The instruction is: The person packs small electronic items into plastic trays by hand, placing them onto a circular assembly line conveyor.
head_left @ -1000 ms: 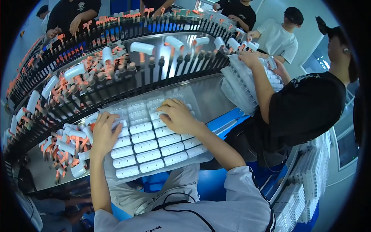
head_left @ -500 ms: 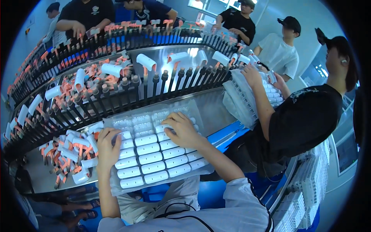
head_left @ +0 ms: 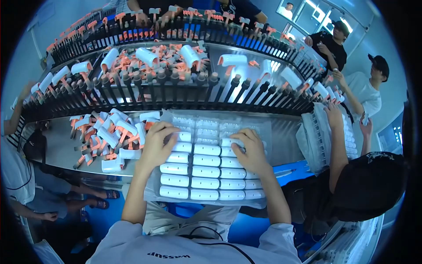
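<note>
A clear plastic tray point(head_left: 211, 125) lies in front of me, its lower rows filled with white curved plastic shells point(head_left: 205, 171). My left hand point(head_left: 159, 143) reaches over the tray's left side, with thumb and bent fingers at the end of the uppermost white shell point(head_left: 183, 136) in that column. On the right part of the tray, my right hand point(head_left: 251, 152) has its thumb and fingers closed about another upper shell point(head_left: 229, 142). Part of that shell is hidden by the fingers. The moulded pockets along the far edge hold no shells.
Left of the tray lies a heap of white shells on orange-and-grey pieces point(head_left: 112, 132). Beyond it runs a rack of black posts point(head_left: 176, 90), some carrying shells. At right, a co-worker in black point(head_left: 367, 185) handles another tray stack point(head_left: 323, 136). More people stand around.
My view has turned, so the tray now appears more level and farther right. Both hands stay at the same upper shells, and the filled rows look the same.
</note>
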`<state>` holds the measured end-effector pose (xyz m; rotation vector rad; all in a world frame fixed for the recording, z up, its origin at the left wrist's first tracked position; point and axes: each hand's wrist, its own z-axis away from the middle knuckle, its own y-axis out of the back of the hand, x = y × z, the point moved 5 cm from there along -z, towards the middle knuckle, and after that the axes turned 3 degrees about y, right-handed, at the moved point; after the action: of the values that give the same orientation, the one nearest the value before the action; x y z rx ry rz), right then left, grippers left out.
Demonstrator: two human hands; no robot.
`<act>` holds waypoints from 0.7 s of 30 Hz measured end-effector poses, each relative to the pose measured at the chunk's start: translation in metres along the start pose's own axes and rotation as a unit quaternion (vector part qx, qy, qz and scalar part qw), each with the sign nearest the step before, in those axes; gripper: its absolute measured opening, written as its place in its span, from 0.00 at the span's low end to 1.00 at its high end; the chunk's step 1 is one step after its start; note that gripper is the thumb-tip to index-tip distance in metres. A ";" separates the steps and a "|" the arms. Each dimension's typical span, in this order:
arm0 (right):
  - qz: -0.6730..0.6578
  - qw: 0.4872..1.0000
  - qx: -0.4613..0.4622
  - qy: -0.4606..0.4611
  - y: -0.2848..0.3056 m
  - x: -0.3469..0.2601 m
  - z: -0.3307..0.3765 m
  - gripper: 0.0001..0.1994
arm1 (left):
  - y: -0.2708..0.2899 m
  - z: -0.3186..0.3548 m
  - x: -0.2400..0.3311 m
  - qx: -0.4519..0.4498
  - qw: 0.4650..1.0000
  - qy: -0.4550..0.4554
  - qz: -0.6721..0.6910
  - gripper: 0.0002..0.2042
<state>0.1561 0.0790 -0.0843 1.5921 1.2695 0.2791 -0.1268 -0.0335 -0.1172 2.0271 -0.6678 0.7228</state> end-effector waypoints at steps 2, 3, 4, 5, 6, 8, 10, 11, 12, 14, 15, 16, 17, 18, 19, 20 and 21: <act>-0.012 1.000 -0.004 -0.009 -0.005 0.000 0.002 0.10 | 0.002 0.002 -0.002 0.005 1.000 0.005 0.003 0.08; -0.008 1.000 -0.007 -0.021 -0.004 0.001 0.001 0.10 | 0.001 0.001 -0.003 0.009 1.000 0.006 -0.001 0.08; -0.008 1.000 -0.004 -0.020 -0.002 0.002 0.002 0.10 | -0.002 0.000 -0.002 0.012 1.000 0.000 0.002 0.07; -0.010 1.000 -0.002 -0.023 0.001 0.004 0.004 0.09 | -0.004 -0.002 -0.001 0.016 1.000 -0.006 0.005 0.07; -0.011 1.000 0.000 -0.027 0.002 0.005 0.006 0.09 | -0.007 -0.003 -0.001 0.014 1.000 -0.008 0.011 0.07; -0.010 0.999 -0.001 -0.031 0.004 0.006 0.008 0.09 | -0.008 -0.004 0.003 0.005 1.000 0.011 0.022 0.07; 0.009 1.000 -0.001 -0.018 0.004 0.003 0.003 0.10 | -0.001 -0.006 0.003 0.001 1.000 0.021 0.002 0.08; 0.003 1.000 -0.001 -0.012 0.001 0.003 0.001 0.10 | 0.000 -0.005 -0.002 0.016 1.000 0.009 -0.004 0.08; -0.002 1.000 0.000 -0.006 -0.002 0.004 0.001 0.10 | 0.001 -0.002 -0.006 0.022 1.000 0.006 -0.004 0.08; -0.002 1.000 0.002 -0.001 -0.006 0.009 0.004 0.10 | 0.000 -0.002 -0.007 0.015 1.000 0.012 0.004 0.08; -0.007 1.000 0.005 -0.003 -0.005 0.012 0.006 0.10 | -0.004 -0.004 -0.007 0.014 1.000 0.012 0.012 0.08; -0.005 1.000 0.007 -0.003 -0.006 0.012 0.006 0.09 | -0.003 -0.003 -0.004 0.017 1.000 0.014 0.003 0.07; 0.002 1.000 0.006 -0.009 -0.006 0.013 0.008 0.09 | -0.004 -0.004 -0.002 0.019 1.000 0.013 -0.004 0.07; 0.009 1.000 0.004 -0.015 -0.006 0.015 0.009 0.09 | -0.005 -0.005 -0.001 0.012 1.000 0.014 -0.004 0.07; 0.005 1.000 0.004 -0.019 -0.007 0.015 0.009 0.10 | -0.006 -0.005 -0.003 0.014 1.000 0.009 0.000 0.07; 0.004 1.000 0.008 -0.010 -0.005 0.014 0.010 0.10 | -0.006 -0.005 -0.002 0.016 1.000 0.007 0.003 0.07; 0.002 1.000 0.013 -0.001 -0.004 0.014 0.010 0.09 | -0.006 -0.006 -0.001 0.012 1.000 0.013 0.015 0.07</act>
<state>0.1663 0.0842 -0.0974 1.6166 1.2730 0.2644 -0.1250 -0.0258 -0.1184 2.0299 -0.6786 0.7760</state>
